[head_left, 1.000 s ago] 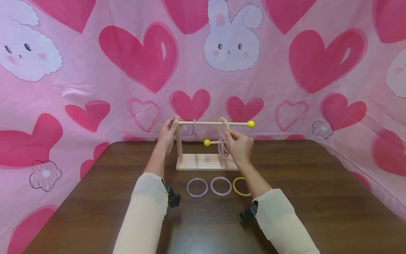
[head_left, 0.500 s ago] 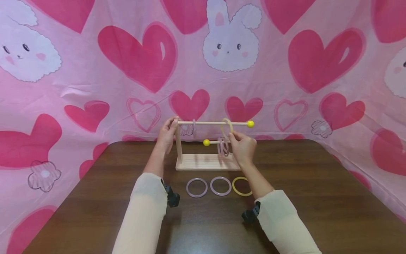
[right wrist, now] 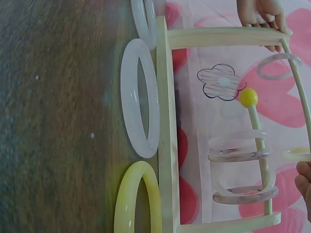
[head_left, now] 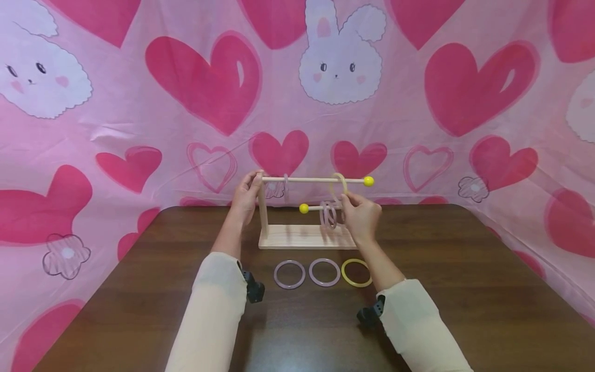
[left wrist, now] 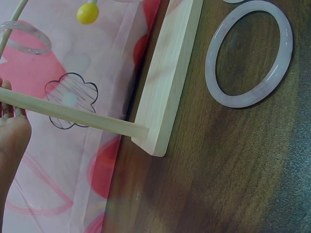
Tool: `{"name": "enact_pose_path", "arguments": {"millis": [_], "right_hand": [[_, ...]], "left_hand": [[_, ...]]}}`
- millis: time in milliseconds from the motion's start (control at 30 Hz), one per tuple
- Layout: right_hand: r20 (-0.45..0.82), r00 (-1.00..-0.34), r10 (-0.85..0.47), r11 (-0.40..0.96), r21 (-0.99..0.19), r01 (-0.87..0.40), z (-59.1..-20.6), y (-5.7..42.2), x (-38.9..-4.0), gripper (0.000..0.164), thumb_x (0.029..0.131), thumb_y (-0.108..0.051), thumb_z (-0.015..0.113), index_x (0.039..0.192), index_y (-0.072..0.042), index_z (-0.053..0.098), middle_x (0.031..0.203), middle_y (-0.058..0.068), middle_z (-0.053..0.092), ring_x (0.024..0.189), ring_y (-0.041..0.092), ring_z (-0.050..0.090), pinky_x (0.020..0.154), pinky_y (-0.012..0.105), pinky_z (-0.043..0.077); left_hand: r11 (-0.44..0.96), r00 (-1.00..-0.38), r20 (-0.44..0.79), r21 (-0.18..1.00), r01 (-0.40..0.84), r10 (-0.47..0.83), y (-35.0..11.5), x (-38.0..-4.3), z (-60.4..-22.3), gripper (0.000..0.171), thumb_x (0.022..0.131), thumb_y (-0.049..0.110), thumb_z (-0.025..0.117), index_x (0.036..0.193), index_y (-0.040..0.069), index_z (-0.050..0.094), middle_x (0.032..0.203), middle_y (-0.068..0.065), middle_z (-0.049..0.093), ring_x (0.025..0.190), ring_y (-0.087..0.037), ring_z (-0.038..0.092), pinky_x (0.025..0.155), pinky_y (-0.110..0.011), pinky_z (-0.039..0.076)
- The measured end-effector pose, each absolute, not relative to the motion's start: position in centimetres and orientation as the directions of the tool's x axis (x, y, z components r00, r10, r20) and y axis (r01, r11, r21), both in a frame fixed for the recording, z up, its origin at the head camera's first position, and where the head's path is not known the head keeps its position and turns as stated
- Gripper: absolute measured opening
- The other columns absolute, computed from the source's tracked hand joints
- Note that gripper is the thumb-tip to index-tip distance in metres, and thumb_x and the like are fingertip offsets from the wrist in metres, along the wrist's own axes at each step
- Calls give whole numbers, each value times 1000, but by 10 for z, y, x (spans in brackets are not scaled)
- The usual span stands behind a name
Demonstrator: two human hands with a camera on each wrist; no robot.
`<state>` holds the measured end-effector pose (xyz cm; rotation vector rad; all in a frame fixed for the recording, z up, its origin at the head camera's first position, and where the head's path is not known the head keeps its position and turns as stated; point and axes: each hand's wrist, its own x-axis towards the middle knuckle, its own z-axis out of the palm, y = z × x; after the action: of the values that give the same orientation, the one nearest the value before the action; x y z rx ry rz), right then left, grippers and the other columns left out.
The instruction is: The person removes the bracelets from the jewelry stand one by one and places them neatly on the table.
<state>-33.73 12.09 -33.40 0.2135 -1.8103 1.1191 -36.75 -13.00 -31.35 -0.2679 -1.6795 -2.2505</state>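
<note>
My left hand (head_left: pixel 245 197) grips the top of the left post (head_left: pixel 262 209) of a wooden bangle stand (head_left: pixel 304 237). My right hand (head_left: pixel 362 217) pinches the lower edge of a pale yellow bangle (head_left: pixel 345 183), which encircles the top rod (head_left: pixel 307 180) toward its yellow ball end (head_left: pixel 369 181). Farther left on that rod hangs a clear, pale bangle (head_left: pixel 286 188). Several pinkish translucent bangles (right wrist: pixel 243 155) hang on the lower rod (right wrist: pixel 260 141), whose yellow ball (right wrist: pixel 248 97) points left in the head view.
In front of the stand, two lilac bangles (head_left: pixel 289 288) and a yellow bangle (head_left: pixel 357 285) lie in a row on the brown wooden table (head_left: pixel 297 330). A pink cloth (head_left: pixel 279 113) with hearts and rabbits hangs behind. Dark cameras (head_left: pixel 254 289) sit on both wrists.
My right hand has slid the pale yellow bangle to the right along the top rod, closer to the ball end. The left hand keeps its place on the post.
</note>
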Motion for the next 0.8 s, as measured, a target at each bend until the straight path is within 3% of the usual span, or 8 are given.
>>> {"name": "enact_pose_path", "arguments": {"millis": [100, 333, 600, 700, 800], "right_hand": [[777, -538, 327, 551, -619, -560, -335, 123, -338, 12, 77, -7, 73, 85, 2, 72, 73, 16, 67, 55, 24, 64, 46, 5, 38], [774, -532, 343, 545, -625, -559, -334, 127, -337, 12, 76, -6, 73, 84, 3, 72, 74, 17, 67, 62, 24, 66, 51, 3, 37], [766, -513, 386, 541, -639, -547, -335, 129, -336, 10, 75, -4, 72, 83, 3, 72, 73, 16, 67, 63, 25, 66, 52, 2, 36], [756, -519, 398, 536, -651, -538, -334, 131, -336, 11, 76, -5, 72, 83, 3, 72, 74, 16, 67, 64, 25, 66, 53, 7, 42], [755, -515, 407, 545, -653, -527, -333, 133, -335, 11, 77, -6, 72, 83, 3, 72, 74, 17, 67, 66, 26, 67, 54, 20, 49]], "left_hand": [[-265, -930, 339, 892, 365, -141, -130, -367, -313, 12, 97, 13, 49, 107, 11, 55, 106, -11, 54, 93, -12, 47, 85, -24, 36], [-251, -934, 333, 900, 356, -131, -130, -365, -313, 18, 98, 12, 46, 113, 6, 51, 89, 8, 56, 93, -12, 48, 84, -24, 37], [-247, -936, 326, 904, 349, -129, -131, -366, -314, 18, 97, 14, 48, 113, 7, 52, 88, 8, 57, 100, -19, 47, 85, -25, 36], [-252, -933, 336, 899, 359, -130, -131, -366, -314, 16, 97, 13, 47, 111, 8, 53, 88, 9, 58, 100, -19, 48, 86, -26, 36], [-251, -929, 349, 895, 369, -124, -131, -366, -314, 12, 97, 13, 47, 107, 12, 54, 88, 10, 58, 97, -15, 49, 88, -27, 36]]}}
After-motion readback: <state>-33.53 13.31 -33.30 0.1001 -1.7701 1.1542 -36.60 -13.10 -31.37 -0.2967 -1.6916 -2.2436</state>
